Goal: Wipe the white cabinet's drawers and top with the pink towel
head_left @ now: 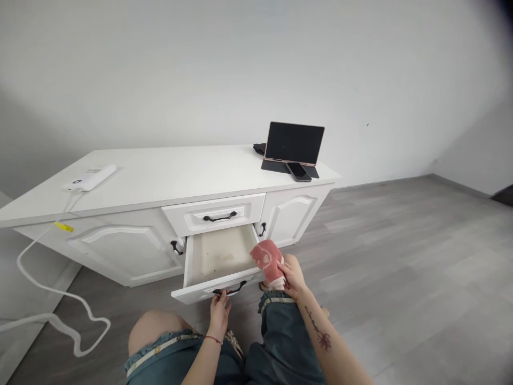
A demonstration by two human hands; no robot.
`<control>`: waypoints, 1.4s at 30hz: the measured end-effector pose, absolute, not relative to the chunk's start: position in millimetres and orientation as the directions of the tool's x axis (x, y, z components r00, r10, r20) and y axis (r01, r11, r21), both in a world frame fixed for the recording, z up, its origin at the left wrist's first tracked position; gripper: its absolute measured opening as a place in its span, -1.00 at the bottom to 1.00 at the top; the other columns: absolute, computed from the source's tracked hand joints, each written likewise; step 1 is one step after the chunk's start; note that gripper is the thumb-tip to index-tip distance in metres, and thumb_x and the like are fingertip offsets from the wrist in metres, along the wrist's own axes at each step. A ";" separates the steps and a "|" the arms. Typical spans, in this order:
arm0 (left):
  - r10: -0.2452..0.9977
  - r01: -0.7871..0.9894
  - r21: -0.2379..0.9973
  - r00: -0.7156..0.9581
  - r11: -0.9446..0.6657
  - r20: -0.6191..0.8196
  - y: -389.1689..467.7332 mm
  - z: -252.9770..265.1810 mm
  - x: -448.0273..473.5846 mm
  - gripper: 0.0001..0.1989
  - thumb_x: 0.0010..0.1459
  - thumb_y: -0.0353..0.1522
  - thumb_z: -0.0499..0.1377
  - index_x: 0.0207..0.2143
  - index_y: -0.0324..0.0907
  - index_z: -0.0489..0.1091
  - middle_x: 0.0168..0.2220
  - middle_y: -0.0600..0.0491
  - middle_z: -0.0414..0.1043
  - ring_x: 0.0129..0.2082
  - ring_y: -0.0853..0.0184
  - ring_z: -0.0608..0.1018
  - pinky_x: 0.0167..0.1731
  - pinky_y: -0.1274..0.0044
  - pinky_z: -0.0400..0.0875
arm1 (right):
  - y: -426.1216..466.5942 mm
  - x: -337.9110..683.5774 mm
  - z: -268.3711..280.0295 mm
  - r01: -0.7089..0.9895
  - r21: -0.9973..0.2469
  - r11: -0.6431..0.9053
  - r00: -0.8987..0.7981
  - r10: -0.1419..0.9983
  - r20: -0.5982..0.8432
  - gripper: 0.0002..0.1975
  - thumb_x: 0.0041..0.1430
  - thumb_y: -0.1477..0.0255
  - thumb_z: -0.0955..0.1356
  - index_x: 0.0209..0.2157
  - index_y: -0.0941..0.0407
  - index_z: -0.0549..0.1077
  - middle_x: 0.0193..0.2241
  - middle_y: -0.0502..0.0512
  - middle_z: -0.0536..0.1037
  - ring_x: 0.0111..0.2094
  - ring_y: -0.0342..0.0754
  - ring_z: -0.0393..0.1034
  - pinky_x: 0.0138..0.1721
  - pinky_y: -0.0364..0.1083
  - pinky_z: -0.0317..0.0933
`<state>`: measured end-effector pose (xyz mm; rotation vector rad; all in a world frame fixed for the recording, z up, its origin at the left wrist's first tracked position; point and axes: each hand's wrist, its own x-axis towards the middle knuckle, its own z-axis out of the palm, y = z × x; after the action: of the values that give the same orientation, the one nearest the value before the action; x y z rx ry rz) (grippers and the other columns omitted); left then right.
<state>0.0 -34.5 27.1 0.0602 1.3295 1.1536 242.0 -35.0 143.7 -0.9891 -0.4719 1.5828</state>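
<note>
My left hand (219, 314) has its fingers closed on the black handle (236, 290) of the lower drawer. This white drawer (224, 251) is pulled out of the cabinet, with small dark specks and a faint stain on its bottom. In my right hand (293, 277) is a folded pinkish-red cloth (266, 256) with white markings and a pale edge, gripped between thumb and fingers. The cloth is above the drawer's front right corner, by my right knee. Over the pulled-out drawer, the upper drawer (214, 213) is closed.
On the white cabinet top (180, 171), a tablet (294, 143) stands in its case with a phone (298, 172) against it. A black item (259, 148) lies behind. At left, a white power strip (91, 178) trails its cable (52, 289) to the floor.
</note>
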 end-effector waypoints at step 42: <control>0.884 -0.784 0.458 0.236 0.418 -0.403 -75.0 153.4 21.9 -0.63 -0.16 -0.40 0.42 -0.21 -0.14 0.51 -0.19 0.02 0.59 -0.17 0.30 0.58 -0.13 0.53 0.42 | -82.2 141.9 193.4 0.550 -0.749 0.368 -0.175 0.928 0.328 -0.75 0.33 0.45 0.17 -0.11 0.07 0.44 -0.28 0.11 0.56 -0.26 -0.04 0.44 -0.21 -0.09 0.31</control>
<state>21.9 -75.0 153.4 0.1731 0.6743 1.1517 141.9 -82.2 193.4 -1.2893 -1.8474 0.6106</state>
